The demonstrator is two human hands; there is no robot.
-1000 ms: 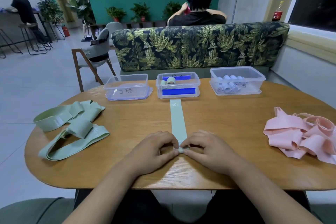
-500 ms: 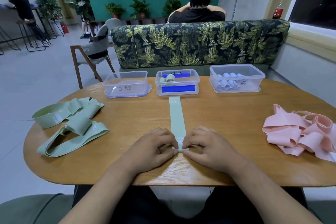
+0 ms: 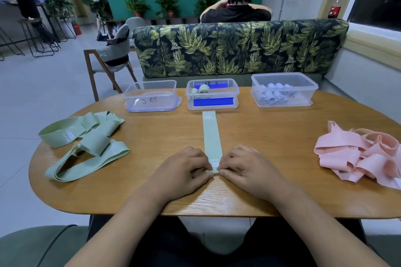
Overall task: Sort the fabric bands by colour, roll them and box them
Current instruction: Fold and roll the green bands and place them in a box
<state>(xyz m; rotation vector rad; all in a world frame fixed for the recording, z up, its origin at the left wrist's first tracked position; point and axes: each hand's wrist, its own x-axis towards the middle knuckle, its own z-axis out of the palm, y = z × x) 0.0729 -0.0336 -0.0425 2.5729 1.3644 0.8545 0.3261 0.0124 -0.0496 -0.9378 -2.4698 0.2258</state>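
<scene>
Flat green band (image 3: 211,136): lies straight on the table (image 3: 271,136), running away from the person. The far end, printed "30", is just short of the middle box (image 3: 212,105). The near end lies between the hands.
Left hand (image 3: 184,171): fingers curled, tips pinching the band's near end at its left edge.
Right hand (image 3: 249,171): fingers curled, pinching the same end at its right edge.
Band vs grip: held only at the near end; the rest lies free beyond the fingertips. Cannot tell how much is rolled.
Middle box: holds green rolls.
Right box (image 3: 284,102): holds pale rolls.
Loose green bands (image 3: 86,143): heaped well left of the hands.
Pink bands (image 3: 358,156): heaped at the right edge.
</scene>
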